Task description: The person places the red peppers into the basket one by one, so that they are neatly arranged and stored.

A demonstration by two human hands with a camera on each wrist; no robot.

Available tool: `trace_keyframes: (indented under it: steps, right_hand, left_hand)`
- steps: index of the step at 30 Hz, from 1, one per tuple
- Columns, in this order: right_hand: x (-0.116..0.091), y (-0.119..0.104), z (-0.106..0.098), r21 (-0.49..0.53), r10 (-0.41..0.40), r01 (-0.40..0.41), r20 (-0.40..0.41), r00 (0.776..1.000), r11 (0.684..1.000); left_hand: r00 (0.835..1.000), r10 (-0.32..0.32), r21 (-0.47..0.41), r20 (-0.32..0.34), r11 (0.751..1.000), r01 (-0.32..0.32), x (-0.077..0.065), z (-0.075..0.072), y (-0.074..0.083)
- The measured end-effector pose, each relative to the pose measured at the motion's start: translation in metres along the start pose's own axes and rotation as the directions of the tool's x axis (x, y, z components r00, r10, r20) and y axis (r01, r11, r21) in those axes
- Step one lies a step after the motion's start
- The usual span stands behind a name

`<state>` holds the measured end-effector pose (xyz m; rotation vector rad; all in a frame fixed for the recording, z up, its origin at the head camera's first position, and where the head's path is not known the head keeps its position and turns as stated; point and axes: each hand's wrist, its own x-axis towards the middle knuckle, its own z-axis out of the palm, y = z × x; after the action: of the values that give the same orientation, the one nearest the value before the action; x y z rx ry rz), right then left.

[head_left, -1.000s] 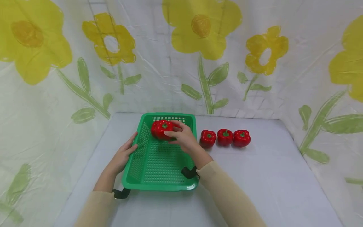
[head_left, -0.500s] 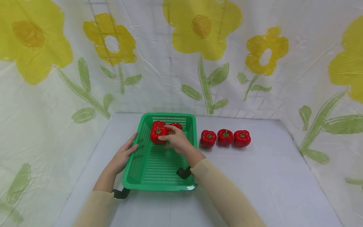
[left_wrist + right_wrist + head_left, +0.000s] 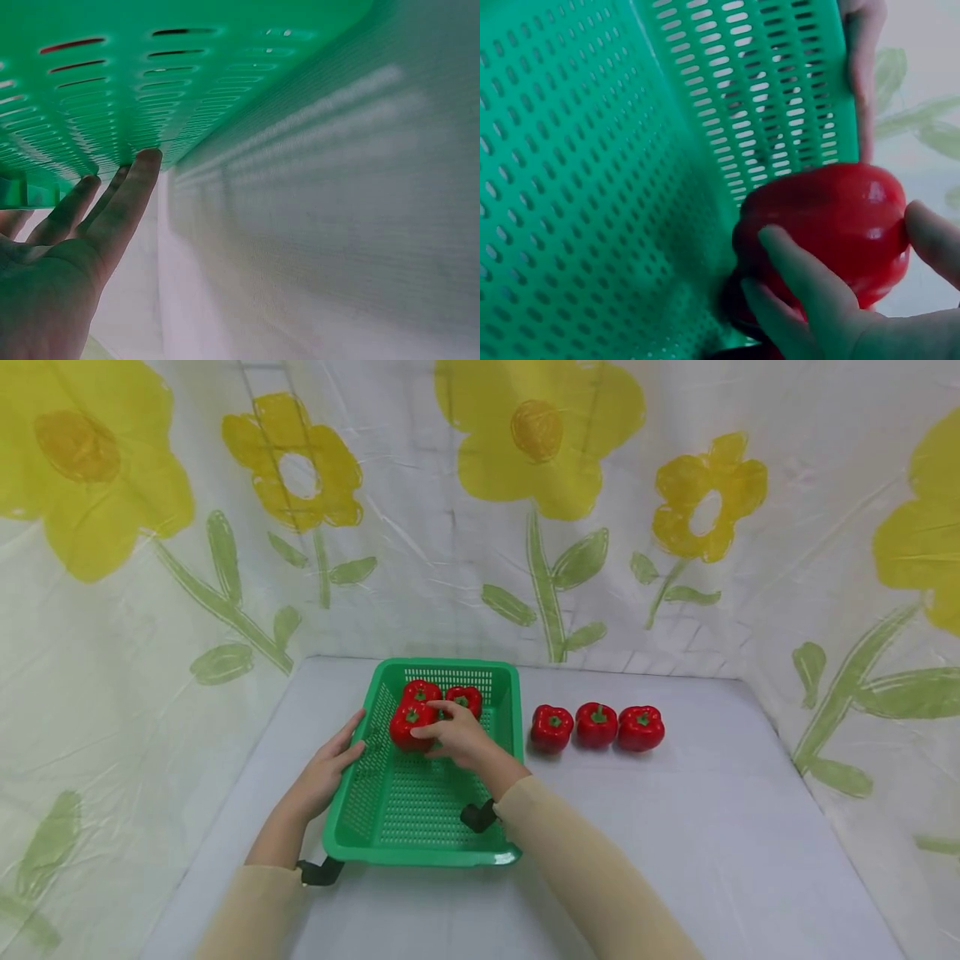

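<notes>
A green perforated basket (image 3: pixel 427 856) stands on the white table. Inside it, my right hand (image 3: pixel 462 742) grips a red bell pepper (image 3: pixel 408 727) between thumb and fingers, near the left wall. The same held pepper (image 3: pixel 829 225) fills the middle of the right wrist view. Two other red peppers sit at the far end of the basket, one (image 3: pixel 422 692) behind the held one and one (image 3: pixel 467 697) to the right, partly behind my fingers. My left hand (image 3: pixel 322 777) rests against the basket's left side; in the left wrist view its straight fingers (image 3: pixel 124 214) touch the outer wall.
To the right of the basket, three red bell peppers stand in a row on the table: a near one (image 3: pixel 552 729), a middle one (image 3: pixel 597 725) and a far-right one (image 3: pixel 641 728). A white curtain (image 3: pixel 420 585) with yellow flowers hangs behind and around the table.
My right hand has carried the pepper left and toward me inside the basket, uncovering the two peppers at the far end. The left hand and basket have stayed in place.
</notes>
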<state>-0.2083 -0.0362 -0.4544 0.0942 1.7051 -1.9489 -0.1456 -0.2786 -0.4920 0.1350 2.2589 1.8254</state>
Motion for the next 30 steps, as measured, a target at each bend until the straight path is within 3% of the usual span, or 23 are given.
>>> trace_keyframes:
  steps: [13, 30]
  right_hand:
    - [0.0034, 0.0071, 0.0038, -0.138, 0.0, -0.004, -0.029, 1.0, 0.99]
    - [0.0053, 0.0046, 0.0082, -0.184, 0.018, -0.026, -0.045, 0.999, 0.983]
  left_hand:
    - [1.0, 0.003, 0.031, -0.009, 1.0, -0.003, 0.0008, -0.0008, -0.0012]
    - [1.0, 0.003, 0.04, -0.01, 0.999, -0.003, 0.0, -0.0002, -0.0013]
